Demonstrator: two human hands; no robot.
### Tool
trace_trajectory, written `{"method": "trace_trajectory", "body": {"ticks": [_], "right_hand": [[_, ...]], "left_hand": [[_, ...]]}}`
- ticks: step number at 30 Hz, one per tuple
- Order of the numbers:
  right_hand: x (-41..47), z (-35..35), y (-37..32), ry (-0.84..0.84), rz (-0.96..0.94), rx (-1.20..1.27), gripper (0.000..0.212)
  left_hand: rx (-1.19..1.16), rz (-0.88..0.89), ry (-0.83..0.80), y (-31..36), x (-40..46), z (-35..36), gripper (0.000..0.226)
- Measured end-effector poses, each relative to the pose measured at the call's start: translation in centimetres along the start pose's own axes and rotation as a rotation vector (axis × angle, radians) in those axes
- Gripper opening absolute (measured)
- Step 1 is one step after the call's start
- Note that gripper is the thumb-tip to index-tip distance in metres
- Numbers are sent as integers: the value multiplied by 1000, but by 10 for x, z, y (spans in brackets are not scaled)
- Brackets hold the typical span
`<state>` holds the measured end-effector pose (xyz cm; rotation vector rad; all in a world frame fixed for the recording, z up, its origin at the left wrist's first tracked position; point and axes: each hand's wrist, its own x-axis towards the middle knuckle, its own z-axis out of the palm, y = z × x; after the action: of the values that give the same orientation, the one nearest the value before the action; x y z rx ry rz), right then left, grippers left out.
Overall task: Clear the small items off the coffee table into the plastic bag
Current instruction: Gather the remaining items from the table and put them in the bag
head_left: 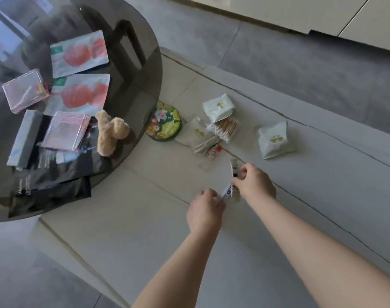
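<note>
Above the floor, right of the desk (pixel 131 90), left hand (pixel 204 211) and right hand (pixel 255 184) both pinch a small packet (pixel 228 190).

You see a smoky dark glass surface (pixel 131 70) carrying two white pouches (pixel 79 53) printed with pink-red fruit, clear pink cases (pixel 25 91), a tan plush toy (pixel 110 132) and black packets (pixel 62 167). On the pale grey floor (pixel 300 85) sits a green floral tin (pixel 164 123), beside white packs (pixel 274 141) bearing what look like gold marks.
</note>
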<state>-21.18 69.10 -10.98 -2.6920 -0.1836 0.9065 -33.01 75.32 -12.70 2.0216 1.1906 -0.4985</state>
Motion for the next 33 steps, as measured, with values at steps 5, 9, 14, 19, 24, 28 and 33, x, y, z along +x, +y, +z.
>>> {"method": "trace_trajectory", "body": {"ticks": [5, 9, 14, 19, 24, 28, 33], "right_hand": [[10, 10, 5, 23, 31, 38, 27], [14, 5, 10, 12, 16, 123, 19], [24, -17, 14, 80, -63, 236, 5], [46, -45, 10, 297, -102, 12, 25], [77, -55, 14, 414, -65, -163, 40], [88, -50, 22, 304, -119, -259, 36], [65, -35, 28, 242, -260, -213, 45]], "left_hand": [[62, 13, 40, -3, 6, 5, 15], [-69, -83, 1, 3, 10, -1, 11], [-366, -166, -11, 21, 20, -22, 10], [-263, -134, 195, 48, 45, -42, 14], [-50, -111, 272, 51, 62, -36, 39], [-13, -117, 316, 50, 70, -31, 32], [17, -115, 236, 44, 61, -26, 33]]}}
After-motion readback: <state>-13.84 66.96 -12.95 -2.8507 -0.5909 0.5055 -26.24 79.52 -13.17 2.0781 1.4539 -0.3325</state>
